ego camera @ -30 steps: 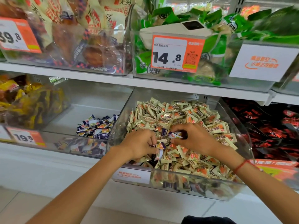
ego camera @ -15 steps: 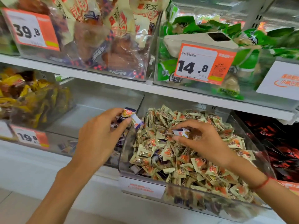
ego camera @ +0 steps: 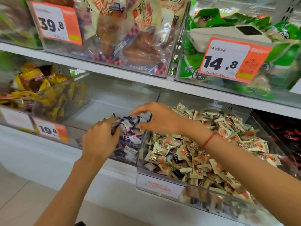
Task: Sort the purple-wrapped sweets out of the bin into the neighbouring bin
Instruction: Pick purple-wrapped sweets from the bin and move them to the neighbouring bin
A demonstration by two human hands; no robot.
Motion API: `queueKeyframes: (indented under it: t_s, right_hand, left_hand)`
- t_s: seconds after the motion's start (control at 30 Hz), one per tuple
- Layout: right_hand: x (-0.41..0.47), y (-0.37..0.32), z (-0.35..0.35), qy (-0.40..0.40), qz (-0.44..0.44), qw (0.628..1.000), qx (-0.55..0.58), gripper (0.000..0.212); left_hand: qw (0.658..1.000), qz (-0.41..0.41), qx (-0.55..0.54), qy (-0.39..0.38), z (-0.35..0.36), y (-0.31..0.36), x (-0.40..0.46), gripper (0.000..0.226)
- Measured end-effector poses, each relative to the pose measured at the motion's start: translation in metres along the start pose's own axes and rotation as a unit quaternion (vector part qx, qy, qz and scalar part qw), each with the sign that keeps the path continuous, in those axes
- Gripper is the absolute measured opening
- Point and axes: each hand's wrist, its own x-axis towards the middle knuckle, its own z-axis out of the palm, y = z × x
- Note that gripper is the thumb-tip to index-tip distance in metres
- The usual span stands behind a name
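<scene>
Bins sit side by side: right bin (ego camera: pixel 275 142) holds cream-wrapped sweets (ego camera: pixel 203 154), left bin (ego camera: pixel 104 95) holds purple-wrapped sweets (ego camera: pixel 128 128), over which left hand (ego camera: pixel 99 139) and right hand (ego camera: pixel 160 119) hover, fingers loosely curled, contents indeterminate.

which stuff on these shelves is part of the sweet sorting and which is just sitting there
Part of the job:
- small purple-wrapped sweets
- clear plastic bin of cream-and-orange sweets
- clear neighbouring bin on its left
- left hand and right hand, both over the purple pile

Just lying about:
- yellow snack packs
- green packs
- orange 14.8 price tag
- orange 39.8 price tag
</scene>
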Motion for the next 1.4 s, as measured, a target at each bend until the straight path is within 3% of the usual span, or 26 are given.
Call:
queueKeyframes:
  t_s: [0.07,0.2,0.27,0.3,0.37,0.47,0.63,0.77,0.83,0.9,0.97,1.13,1.2,1.27,1.33,1.4]
  right_hand:
    - [-0.011,0.004,0.001,0.032,-0.008,0.999,-0.007,0.029]
    - [-0.057,0.018,0.009,0.171,-0.048,0.984,-0.021,0.026]
    - [-0.078,0.031,0.016,0.182,-0.071,0.980,-0.044,0.021]
    - [-0.085,0.037,0.020,0.147,-0.077,0.984,-0.072,0.020]
    - [-0.089,0.048,0.030,0.002,-0.054,0.991,-0.125,0.023]
    - [-0.085,0.060,0.046,-0.155,-0.012,0.977,-0.146,0.038]
    - [-0.082,0.063,0.045,-0.165,-0.026,0.973,-0.157,0.028]
    - [-0.101,0.063,0.038,-0.073,-0.018,0.993,-0.088,0.025]
    - [-0.111,0.063,0.027,0.032,-0.003,0.996,-0.078,0.027]
    - [-0.119,0.068,0.012,0.181,-0.020,0.968,-0.174,0.022]
    - [-0.121,0.080,-0.002,0.253,0.000,0.936,-0.245,0.018]
    - [-0.113,0.111,-0.018,0.145,0.163,0.919,-0.327,0.034]
    - [-0.110,0.104,-0.015,0.171,0.134,0.921,-0.324,0.028]
    - [-0.105,0.085,-0.007,0.177,0.056,0.952,-0.243,0.021]
    - [-0.099,0.062,0.007,0.054,-0.016,0.992,-0.116,0.021]
    - [-0.091,0.048,0.028,-0.098,-0.034,0.993,-0.059,0.029]
  left_hand:
    - [1.000,0.009,-0.026,-0.004,-0.002,0.000,-0.001,0.034]
    - [0.993,0.081,-0.073,0.039,-0.012,0.014,-0.016,0.029]
    - [0.984,0.134,-0.108,0.043,-0.016,0.029,-0.026,0.035]
    - [0.979,0.163,-0.118,0.036,-0.016,0.036,-0.031,0.040]
    - [0.972,0.211,-0.103,0.020,-0.011,0.044,-0.037,0.046]
    - [0.970,0.226,-0.081,0.023,-0.004,0.044,-0.038,0.039]
    - [0.970,0.223,-0.090,0.019,-0.005,0.046,-0.041,0.029]
    - [0.970,0.226,-0.085,0.015,-0.003,0.045,-0.041,0.027]
    - [0.971,0.224,-0.084,0.014,-0.004,0.044,-0.041,0.030]
    - [0.971,0.221,-0.092,0.014,-0.003,0.044,-0.041,0.033]
    - [0.972,0.212,-0.100,0.018,-0.002,0.043,-0.041,0.036]
    - [0.974,0.208,-0.086,0.023,-0.005,0.042,-0.042,0.042]
    - [0.974,0.212,-0.079,0.025,-0.007,0.042,-0.041,0.040]
    - [0.973,0.215,-0.080,0.025,-0.007,0.040,-0.040,0.037]
    - [0.973,0.214,-0.085,0.020,-0.007,0.040,-0.040,0.035]
    - [0.973,0.212,-0.091,0.011,-0.008,0.040,-0.041,0.032]
